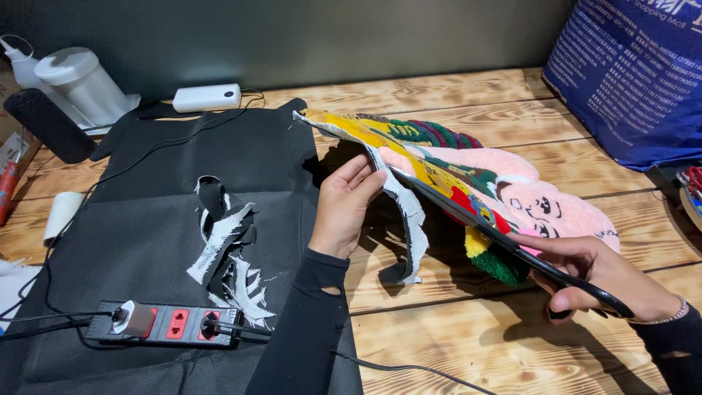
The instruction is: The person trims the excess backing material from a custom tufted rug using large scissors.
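Item: my left hand, fingers curled and pinched on the raised edge of a tufted rug, thumb underneath, lifting that edge off the wooden table.

Item: my right hand, closed through the handles of black scissors; the blades run along the rug's underside edge, and I can't tell how far apart they stand.

Item: the rug, multicoloured pile in yellow, green, red and pink, lying across the table's right half, with a grey backing strip hanging loose from the cut edge.

Item: black cloth on the table's left half, bearing trimmed backing scraps and a power strip.

Item: white power bank at the rear; blue bag at far right.
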